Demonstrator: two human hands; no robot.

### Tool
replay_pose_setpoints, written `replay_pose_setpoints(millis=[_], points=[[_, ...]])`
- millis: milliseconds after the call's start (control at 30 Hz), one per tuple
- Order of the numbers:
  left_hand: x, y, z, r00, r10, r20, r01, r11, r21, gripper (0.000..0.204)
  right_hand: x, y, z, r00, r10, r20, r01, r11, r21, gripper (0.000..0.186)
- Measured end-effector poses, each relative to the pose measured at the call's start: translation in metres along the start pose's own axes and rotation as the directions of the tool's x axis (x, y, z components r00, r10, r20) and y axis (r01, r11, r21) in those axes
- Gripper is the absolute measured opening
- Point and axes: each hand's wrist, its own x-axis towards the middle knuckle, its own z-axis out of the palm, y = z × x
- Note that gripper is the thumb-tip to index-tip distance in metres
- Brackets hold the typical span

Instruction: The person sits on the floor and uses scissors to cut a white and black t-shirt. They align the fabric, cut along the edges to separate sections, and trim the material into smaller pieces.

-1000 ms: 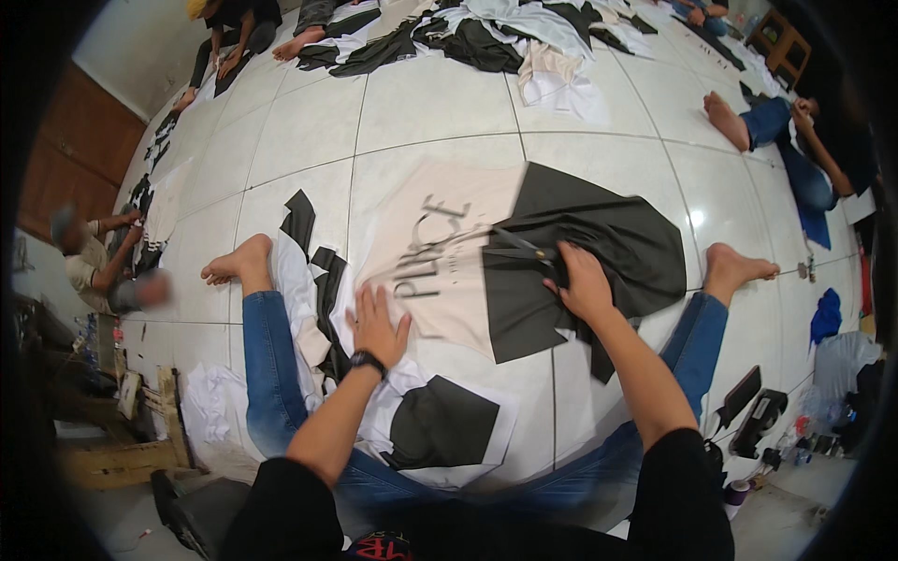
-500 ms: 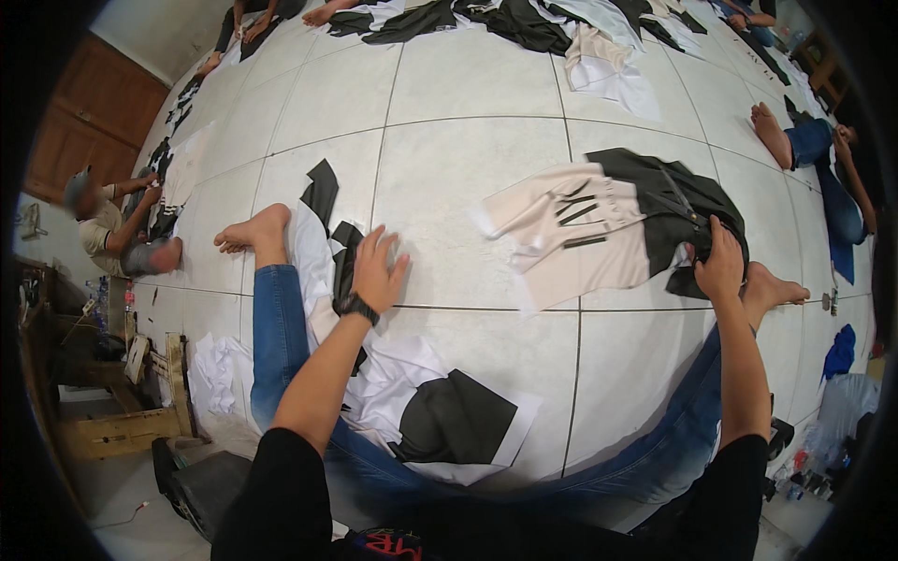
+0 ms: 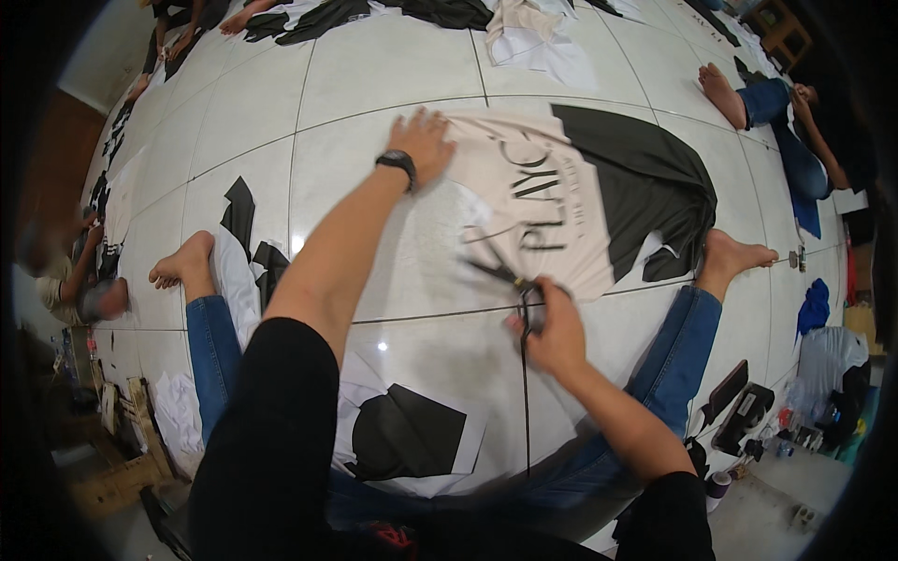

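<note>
A printed cloth panel, beige (image 3: pixel 585 220) with a dark green-black part (image 3: pixel 645 173) on its right, lies spread on the tiled floor before me. My left hand (image 3: pixel 423 150), a black band on its wrist, rests with fingers stretched on the panel's far left corner. Closer to me, my right hand (image 3: pixel 557 327) is wrapped round the handles of dark scissors (image 3: pixel 505 273). Their blades point left, by the panel's near left edge, and are blurred. Whether they touch the cloth I cannot tell.
Dark and white cloth pieces (image 3: pixel 407 435) lie between my legs, with more beside my left leg (image 3: pixel 210 346). Cloth piles (image 3: pixel 524 47) lie at the far side. Other people sit at left, far left and right. Bags and small items (image 3: pixel 828 365) stand at right.
My left hand has reached forward and right onto the panel. My right hand has come left and nearer with the scissors, off the dark part. The panel lies flatter; the view has shifted.
</note>
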Motion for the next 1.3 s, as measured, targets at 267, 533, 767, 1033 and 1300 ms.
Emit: replay_pose_setpoints(millis=[267, 533, 767, 1033, 1300], points=[[-0.144, -0.052, -0.018, 0.903, -0.008, -0.430, -0.086, 0.976, -0.199, 0.060, -0.067, -0.013, -0.024, 0.987, 0.137, 0.078, -0.150, 0.971, 0.185, 0.077], [-0.413, 0.055, -0.023, 0.951, 0.262, 0.161, -0.121, 0.800, -0.588, 0.037, 0.045, 0.085, -0.052, 0.988, -0.080, -0.130, 0.018, 0.908, -0.419, 0.075], [-0.449, 0.025, -0.054, 0.775, -0.280, 0.567, 0.333, 0.943, 0.011, 0.032, -0.019, 0.028, -0.058, 0.947, 0.307, -0.090, -0.300, 0.950, 0.087, 0.075], [-0.342, 0.118, -0.006, 0.989, -0.076, -0.127, 0.012, 0.896, -0.445, 0.069, -0.169, -0.034, -0.072, 0.598, 0.452, 0.662, -0.747, 0.018, 0.664, 0.042], [-0.357, 0.040, -0.010, 0.994, -0.089, -0.057, 0.067, 0.945, -0.321, 0.071, -0.208, -0.074, -0.058, 0.375, 0.418, 0.828, -0.908, -0.017, 0.419, 0.045]])
